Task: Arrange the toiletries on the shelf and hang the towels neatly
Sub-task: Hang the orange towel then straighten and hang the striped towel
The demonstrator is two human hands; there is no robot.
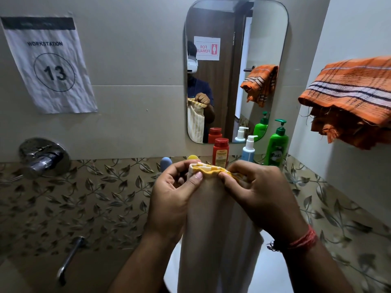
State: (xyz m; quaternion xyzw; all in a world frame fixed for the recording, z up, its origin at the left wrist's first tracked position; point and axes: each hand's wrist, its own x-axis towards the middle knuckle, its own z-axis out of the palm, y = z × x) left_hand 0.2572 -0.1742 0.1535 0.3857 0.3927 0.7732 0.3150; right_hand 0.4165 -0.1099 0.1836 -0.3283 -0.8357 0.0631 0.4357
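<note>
The left hand (175,187) and right hand (254,187) each pinch the yellow-edged top hem of a cream towel (215,225) hanging between them, in front of a red bottle (220,152), white pump bottle (248,150) and green pump bottle (277,144) below the mirror (237,70), with an orange striped towel (351,96) hung at the right.

paper sheet (49,64) on wall, 10 o'clock: "WORKSTATION", circled "13" | red-and-white sign (207,48) on door seen in mirror (264,60), 12 o'clock: "FOR FEMALE", mirrored | red bottle (220,153) and green pump bottle (277,148) labels, 1 o'clock: print noted, not legible
</note>
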